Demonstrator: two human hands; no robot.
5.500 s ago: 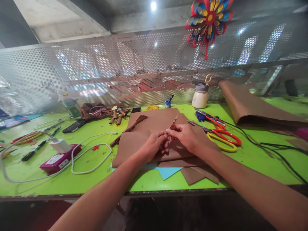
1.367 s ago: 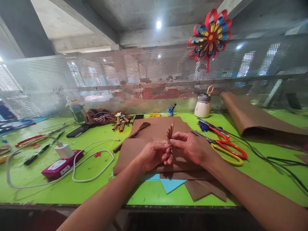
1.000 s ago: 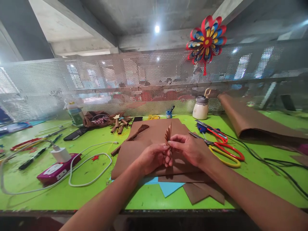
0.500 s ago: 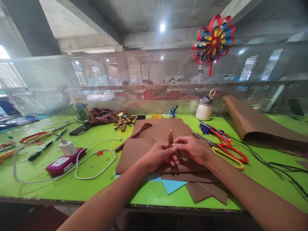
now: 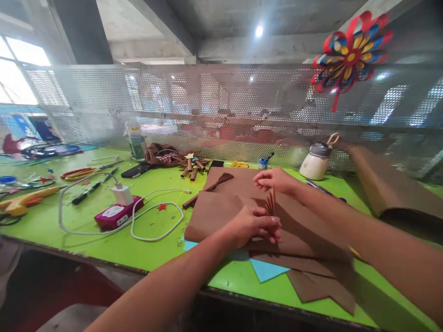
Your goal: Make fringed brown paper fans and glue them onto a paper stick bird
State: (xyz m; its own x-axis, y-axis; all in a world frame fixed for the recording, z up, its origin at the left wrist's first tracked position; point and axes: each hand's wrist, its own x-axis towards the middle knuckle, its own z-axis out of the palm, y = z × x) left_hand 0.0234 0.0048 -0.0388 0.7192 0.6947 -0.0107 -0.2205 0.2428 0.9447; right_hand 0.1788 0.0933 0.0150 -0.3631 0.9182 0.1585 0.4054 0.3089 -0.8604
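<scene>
My left hand (image 5: 254, 227) pinches a small pleated fan of brown paper (image 5: 270, 203) and holds it upright over a stack of brown paper sheets (image 5: 221, 207). My right hand (image 5: 275, 180) has left the fan and reaches out over the far part of the sheets, fingers loosely curled, nothing visible in it. A longer pleated brown strip (image 5: 211, 186) lies on the sheets to the left of that hand.
The green table (image 5: 104, 240) carries a pink power bank with a white charger and cable (image 5: 116, 212), pens, a phone, paper rolls (image 5: 192, 168), a white glue jar (image 5: 315, 162) and a big brown paper roll (image 5: 391, 184). Blue paper (image 5: 266, 269) pokes out under the sheets. A perforated metal screen stands behind.
My right hand has let go of the pleated fan and moved away toward the far side of the sheets. The left hand alone holds the fan. The view has swung left.
</scene>
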